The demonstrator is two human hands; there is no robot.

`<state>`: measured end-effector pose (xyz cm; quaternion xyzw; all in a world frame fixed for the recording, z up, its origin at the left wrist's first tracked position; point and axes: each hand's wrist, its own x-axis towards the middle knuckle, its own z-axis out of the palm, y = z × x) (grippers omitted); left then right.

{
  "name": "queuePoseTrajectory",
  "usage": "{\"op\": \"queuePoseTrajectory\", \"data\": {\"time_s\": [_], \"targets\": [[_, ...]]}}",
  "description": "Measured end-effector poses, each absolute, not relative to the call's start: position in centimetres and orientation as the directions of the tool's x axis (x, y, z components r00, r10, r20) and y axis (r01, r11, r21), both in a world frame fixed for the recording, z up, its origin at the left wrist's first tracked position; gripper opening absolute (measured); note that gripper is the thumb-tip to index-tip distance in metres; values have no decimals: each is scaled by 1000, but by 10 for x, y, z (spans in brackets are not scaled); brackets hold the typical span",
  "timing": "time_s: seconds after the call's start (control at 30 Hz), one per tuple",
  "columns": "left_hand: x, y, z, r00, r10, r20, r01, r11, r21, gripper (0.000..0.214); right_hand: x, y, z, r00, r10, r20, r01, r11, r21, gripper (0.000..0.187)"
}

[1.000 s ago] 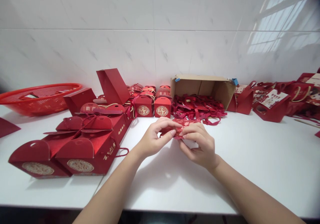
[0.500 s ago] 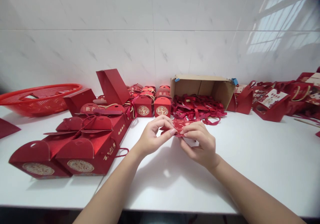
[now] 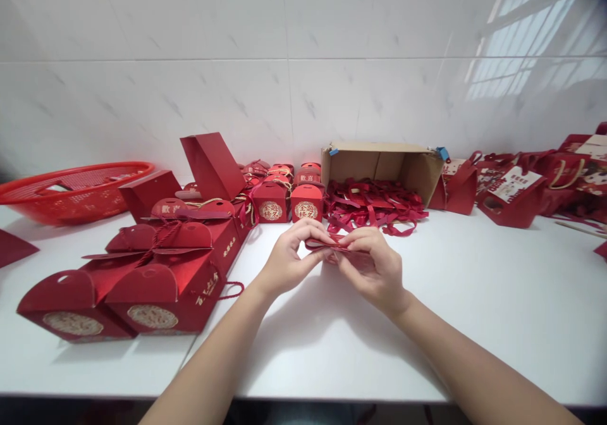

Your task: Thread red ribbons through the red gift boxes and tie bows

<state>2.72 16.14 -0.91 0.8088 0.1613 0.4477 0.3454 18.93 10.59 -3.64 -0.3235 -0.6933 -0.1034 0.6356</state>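
Both my hands meet over the middle of the white table (image 3: 474,298), pinching a small flat red card piece (image 3: 327,244) between them. My left hand (image 3: 289,262) grips its left end with thumb and fingers curled. Fingers of my right hand (image 3: 374,267) fold over its right end and hide most of it. The piece is held just above the tabletop, in front of the pile of red ribbons (image 3: 374,203).
Large red gift boxes (image 3: 156,267) lie at the left, small red boxes (image 3: 289,200) behind them. An open cardboard box (image 3: 384,162) lies on its side by the wall. A red plastic basket (image 3: 71,188) is far left, red gift bags (image 3: 516,191) far right.
The red piece has been pressed flatter and lower between my fingers; it showed more of its patterned face before. My right hand has shifted slightly left and up.
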Motion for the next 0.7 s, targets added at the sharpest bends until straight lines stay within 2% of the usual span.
{"op": "queuePoseTrajectory", "data": {"time_s": [0.33, 0.7], "targets": [[33, 156, -13, 427, 546, 720, -31, -787, 616, 4, 187, 104, -38, 88, 357, 930, 577, 743, -340, 25], [34, 156, -12, 425, 567, 706, -56, -762, 645, 4, 186, 97, -36, 135, 485, 864, 567, 677, -469, 24]]}}
